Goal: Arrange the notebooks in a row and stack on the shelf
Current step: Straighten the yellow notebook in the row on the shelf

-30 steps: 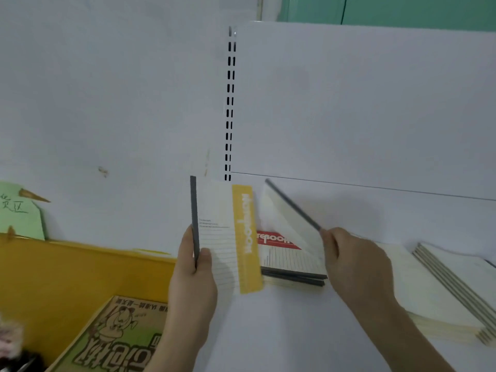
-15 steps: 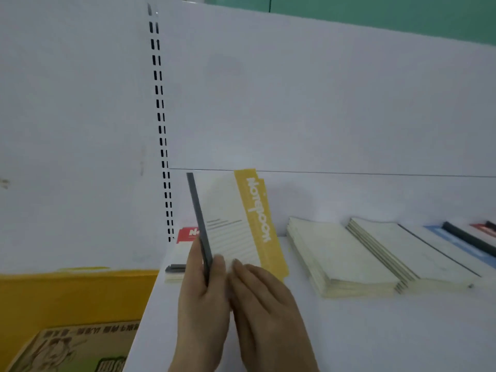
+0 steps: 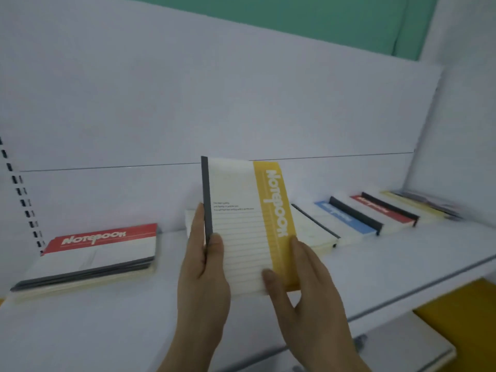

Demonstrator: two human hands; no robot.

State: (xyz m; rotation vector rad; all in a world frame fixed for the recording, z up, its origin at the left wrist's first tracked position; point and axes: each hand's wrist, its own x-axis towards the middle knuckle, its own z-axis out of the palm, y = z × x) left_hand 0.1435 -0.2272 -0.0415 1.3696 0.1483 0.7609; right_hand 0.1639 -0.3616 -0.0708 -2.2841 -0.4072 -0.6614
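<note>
At the lower middle of the frame, both hands are holding the yellow notebook (image 3: 248,224) upright above the shelf (image 3: 107,326): the left hand (image 3: 202,267) is gripping its dark spine, the right hand (image 3: 303,277) is pinching its lower corner. Half a second ago the right hand was just joining; now the view is swinging rightwards along the row, suggesting a search for its place. Further left, a red stack (image 3: 94,253) is lying flat; towards the upper right, a blue notebook (image 3: 346,218) and others are lining up.

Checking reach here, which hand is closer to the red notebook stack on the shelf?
Left. The left hand is just right of the red notebook stack; the right hand is further right.
</note>
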